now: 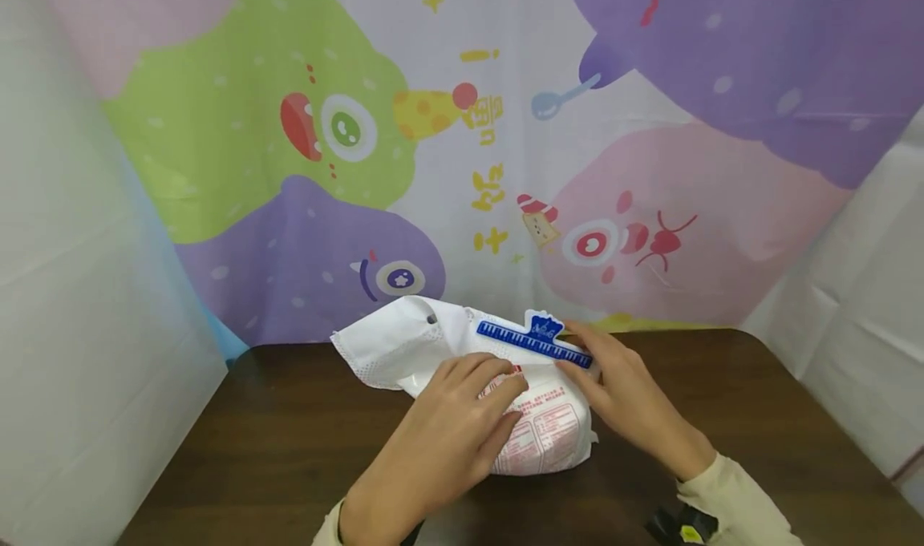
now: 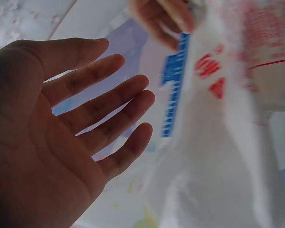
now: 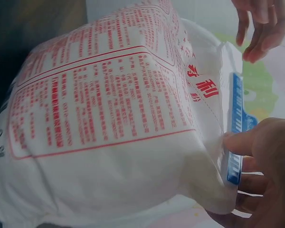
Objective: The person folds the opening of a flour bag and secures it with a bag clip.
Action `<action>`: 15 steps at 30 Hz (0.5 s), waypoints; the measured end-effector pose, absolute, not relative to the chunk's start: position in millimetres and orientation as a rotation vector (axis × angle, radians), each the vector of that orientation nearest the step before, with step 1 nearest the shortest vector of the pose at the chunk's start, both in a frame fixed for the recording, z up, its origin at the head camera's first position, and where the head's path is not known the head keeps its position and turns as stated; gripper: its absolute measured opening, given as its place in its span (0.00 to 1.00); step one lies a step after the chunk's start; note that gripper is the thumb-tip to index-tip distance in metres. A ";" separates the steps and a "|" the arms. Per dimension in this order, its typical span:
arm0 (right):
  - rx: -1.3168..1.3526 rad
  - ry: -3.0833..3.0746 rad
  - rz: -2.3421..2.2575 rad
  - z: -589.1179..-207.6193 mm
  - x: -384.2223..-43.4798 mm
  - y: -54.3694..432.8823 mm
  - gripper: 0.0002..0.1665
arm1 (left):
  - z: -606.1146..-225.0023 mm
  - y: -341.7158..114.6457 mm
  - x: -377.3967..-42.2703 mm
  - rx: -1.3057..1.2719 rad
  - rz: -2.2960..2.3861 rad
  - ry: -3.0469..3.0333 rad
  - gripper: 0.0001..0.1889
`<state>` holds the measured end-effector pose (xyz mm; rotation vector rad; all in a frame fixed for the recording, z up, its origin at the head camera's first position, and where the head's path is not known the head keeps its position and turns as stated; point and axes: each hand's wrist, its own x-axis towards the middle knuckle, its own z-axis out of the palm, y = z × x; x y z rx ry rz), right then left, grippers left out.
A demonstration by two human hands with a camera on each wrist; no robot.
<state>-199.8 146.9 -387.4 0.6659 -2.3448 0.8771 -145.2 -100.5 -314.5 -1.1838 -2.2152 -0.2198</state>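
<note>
A plump white bag (image 1: pixel 552 430) with red print stands on the table, its top folded over to the left. Across that top lies a long blue clip (image 1: pixel 534 344) with a piano-key pattern and a crown-shaped handle. My right hand (image 1: pixel 635 394) pinches the clip's right end together with the bag's edge, thumb in front and fingers behind. In the right wrist view the thumb overlaps the clip (image 3: pixel 235 128). My left hand (image 1: pixel 447 430) is in front of the bag's left side. The left wrist view shows this hand (image 2: pixel 71 114) with fingers spread and nothing in them.
The dark brown wooden table (image 1: pixel 274 434) spreads on both sides of the bag. Behind it hangs a cloth (image 1: pixel 462 153) printed with cartoon monsters. White curtains (image 1: pixel 87 289) close off the sides.
</note>
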 end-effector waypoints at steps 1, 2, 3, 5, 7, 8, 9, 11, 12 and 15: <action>0.668 -2.349 0.867 -388.1 -198.5 148.0 0.30 | -317.1 -100.7 -145.8 -1.185 -0.206 -2.226 0.13; 0.669 -2.353 0.851 -388.9 -197.0 149.5 0.30 | -319.6 -101.5 -146.2 -1.185 -0.193 -2.236 0.13; 0.671 -2.357 0.834 -389.9 -195.2 151.1 0.31 | -322.1 -102.7 -146.7 -1.182 -0.180 -2.246 0.13; 0.679 -2.358 0.794 -391.4 -191.0 154.6 0.33 | -326.7 -105.9 -147.4 -1.177 -0.169 -2.262 0.13; 0.693 -2.351 0.756 -392.5 -187.0 158.0 0.36 | -331.1 -109.6 -148.0 -1.172 -0.161 -2.269 0.12; 0.701 -2.347 0.738 -393.0 -185.1 159.6 0.37 | -333.1 -111.5 -148.1 -1.171 -0.163 -2.270 0.12; 0.706 -2.346 0.720 -393.3 -182.8 161.0 0.39 | -335.3 -113.3 -148.2 -1.169 -0.164 -2.268 0.12; 0.721 -2.353 0.676 -394.3 -178.4 163.1 0.41 | -339.6 -116.8 -148.1 -1.171 -0.179 -2.257 0.12; 0.730 -2.359 0.654 -395.2 -175.9 164.0 0.41 | -342.2 -118.7 -148.0 -1.173 -0.182 -2.244 0.12; 0.757 -2.385 0.588 -399.7 -167.4 166.0 0.42 | -350.8 -124.7 -147.2 -1.181 -0.186 -2.201 0.12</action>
